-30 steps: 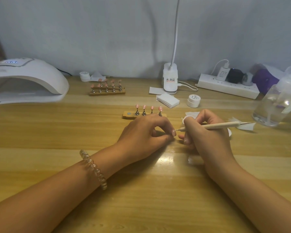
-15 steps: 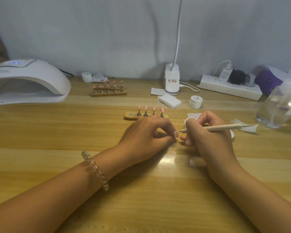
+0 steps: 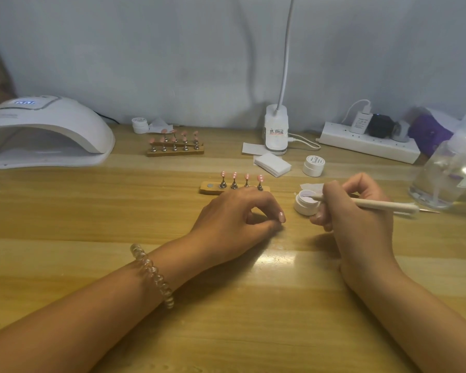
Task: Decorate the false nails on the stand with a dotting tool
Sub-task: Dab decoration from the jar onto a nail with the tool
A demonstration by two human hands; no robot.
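On the bench (image 3: 65, 211) your left hand (image 3: 234, 219) rests, fingers curled thumb-to-index; can't tell if pinching anything. Your right hand (image 3: 358, 224) grips the dotting tool (image 3: 374, 205). Stand (image 3: 207, 189) sits just far of left hand. Tool tip at the open pot (image 3: 301, 206). Four false nails (image 3: 235, 175) on stand.

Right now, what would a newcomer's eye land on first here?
The two hands at centre: the right hand grips a dotting tool, its tip at a small open jar, while the left hand rests curled on the table. Just behind, four pink dotted nails sit on a wooden stand.
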